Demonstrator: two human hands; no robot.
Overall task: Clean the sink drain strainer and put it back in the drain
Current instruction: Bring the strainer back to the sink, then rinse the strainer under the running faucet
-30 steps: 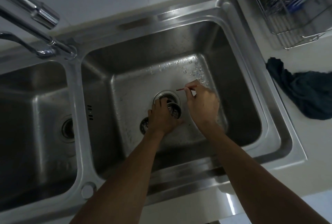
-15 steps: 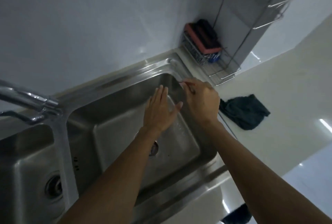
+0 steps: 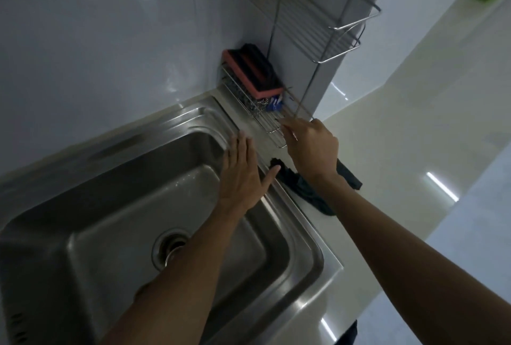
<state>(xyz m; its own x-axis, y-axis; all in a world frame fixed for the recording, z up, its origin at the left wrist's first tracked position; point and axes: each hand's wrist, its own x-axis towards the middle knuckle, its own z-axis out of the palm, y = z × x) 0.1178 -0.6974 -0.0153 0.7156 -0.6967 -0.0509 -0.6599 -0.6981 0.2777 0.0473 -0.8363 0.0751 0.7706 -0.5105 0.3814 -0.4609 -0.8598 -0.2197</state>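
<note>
The steel sink basin (image 3: 116,206) fills the lower left. Its round drain (image 3: 171,248) shows beside my left forearm, with the strainer seated in it as far as I can tell; my arm hides part of it. My left hand (image 3: 243,176) hovers flat and open above the basin's right rim, holding nothing. My right hand (image 3: 312,145) is over the counter by the wire sponge rack (image 3: 265,115), pinching a thin stick (image 3: 290,132) between thumb and fingers.
A pink and black sponge (image 3: 254,71) lies in the wire rack in the corner. A dark cloth (image 3: 307,190) sits on the white counter (image 3: 387,151) under my right wrist. A wall-mounted wire shelf (image 3: 326,32) hangs above.
Both hands have risen out of the basin and moved right toward the wire rack. My left hand let go at the drain. The view has swung up and right.
</note>
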